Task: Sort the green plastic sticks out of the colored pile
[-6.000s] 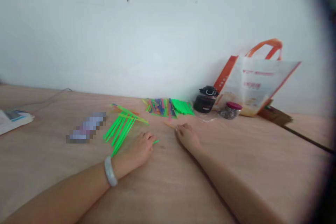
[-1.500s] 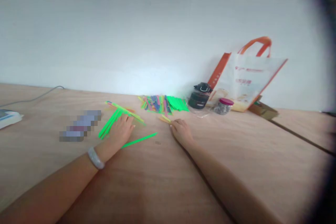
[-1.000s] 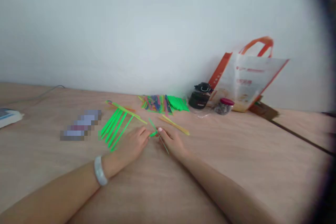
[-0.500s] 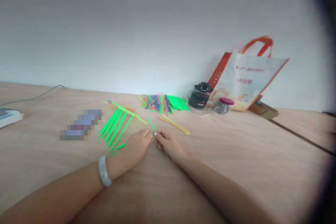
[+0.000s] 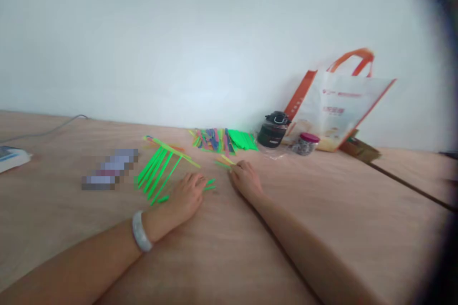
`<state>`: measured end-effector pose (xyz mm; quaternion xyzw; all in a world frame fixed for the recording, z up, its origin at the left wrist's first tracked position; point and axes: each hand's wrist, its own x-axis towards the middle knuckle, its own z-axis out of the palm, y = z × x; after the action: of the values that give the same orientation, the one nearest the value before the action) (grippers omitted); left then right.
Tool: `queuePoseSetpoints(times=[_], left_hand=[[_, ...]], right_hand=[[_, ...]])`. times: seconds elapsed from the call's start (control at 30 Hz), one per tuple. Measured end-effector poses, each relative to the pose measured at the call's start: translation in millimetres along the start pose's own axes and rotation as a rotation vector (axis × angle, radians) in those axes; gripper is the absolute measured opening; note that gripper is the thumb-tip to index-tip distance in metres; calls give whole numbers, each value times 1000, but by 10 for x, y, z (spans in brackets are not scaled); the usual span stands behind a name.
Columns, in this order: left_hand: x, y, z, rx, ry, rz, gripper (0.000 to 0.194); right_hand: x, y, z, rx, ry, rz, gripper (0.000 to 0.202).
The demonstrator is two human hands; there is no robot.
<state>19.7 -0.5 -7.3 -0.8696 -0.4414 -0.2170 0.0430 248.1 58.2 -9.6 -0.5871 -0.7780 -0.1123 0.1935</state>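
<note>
Several bright green sticks (image 5: 157, 171) lie fanned out on the wooden table (image 5: 229, 248), capped by a yellow-green stick laid across their far ends. My left hand (image 5: 186, 196), with a pale bangle on the wrist, rests flat on the table over a green stick whose ends (image 5: 210, 184) stick out on either side. My right hand (image 5: 246, 180) lies palm down, its fingertips on yellow and green sticks (image 5: 224, 161). A heap of mixed coloured sticks (image 5: 223, 140) lies by the wall.
A black-lidded jar (image 5: 274, 129), a small red-lidded jar (image 5: 305, 144) and an orange-and-white bag (image 5: 336, 105) stand at the back right. A blurred-out object (image 5: 109, 169) lies left of the sticks. A white device (image 5: 10, 157) with a cable sits at far left.
Half a second ago both hands pinched a green stick together between them. Now they are apart: the left lies flat over a green stick, the right has moved forward onto the yellow sticks.
</note>
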Motion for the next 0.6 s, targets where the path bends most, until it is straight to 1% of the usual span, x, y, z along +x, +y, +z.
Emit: queuePoseSetpoints(times=[0.1,0.17,0.23,0.3,0.4,0.5,0.6], left_hand=[[-29,-93,13,-38,-18,-26,34],[-35,-150,13,-44,-51,12,32],[-34,-190,20,-30,-58,45,31],[-31,-207,36,-21,-63,64,32],[-24,-194,42,-26,-69,58,30],[-5,-181,-15,-18,-24,17,27],[24,-244,-108,82,71,-100,26]], right_hand=[[-13,-7,16,-43,-30,-24,27],[-1,7,27,-52,-49,-12,30],[19,24,40,-61,-52,17,32],[39,37,52,-64,-53,32,32],[52,45,60,-48,-52,37,31],[36,45,51,-36,-48,33,29],[-4,30,40,-26,-32,13,29]])
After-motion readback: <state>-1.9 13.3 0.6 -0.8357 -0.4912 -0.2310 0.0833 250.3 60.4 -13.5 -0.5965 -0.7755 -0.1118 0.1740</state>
